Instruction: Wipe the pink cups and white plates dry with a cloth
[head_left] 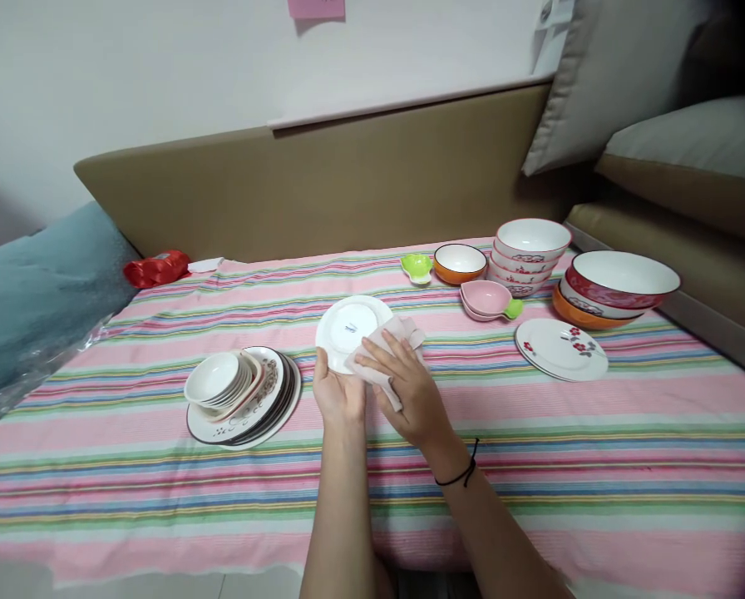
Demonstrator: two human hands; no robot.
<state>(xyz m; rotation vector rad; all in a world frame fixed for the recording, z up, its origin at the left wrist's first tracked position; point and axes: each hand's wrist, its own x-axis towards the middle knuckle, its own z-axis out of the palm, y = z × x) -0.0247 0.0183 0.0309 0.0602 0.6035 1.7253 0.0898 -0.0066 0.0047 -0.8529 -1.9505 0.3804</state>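
Note:
A white plate (350,326), its marked underside facing me, is held up by my left hand (340,398), thumb at the rim and the other fingers beneath. My right hand (413,389) presses a white paper tissue (372,378) against the plate's lower right part, fingers laid over the tissue. A black cord circles my right wrist. Left of my hands stands a stack of dark-rimmed plates (273,378) with small white bowls (214,378) on top. Over to the right lie flower-patterned white plates (563,349).
Pink leaf-handled bowls (485,298), a green dish (416,267), an orange bowl (460,262), stacked white bowls (531,241) and large bowls (622,279) stand at the right. A red package (157,269) lies back left on the striped cloth (160,499). A headboard (323,195) and cushions border it.

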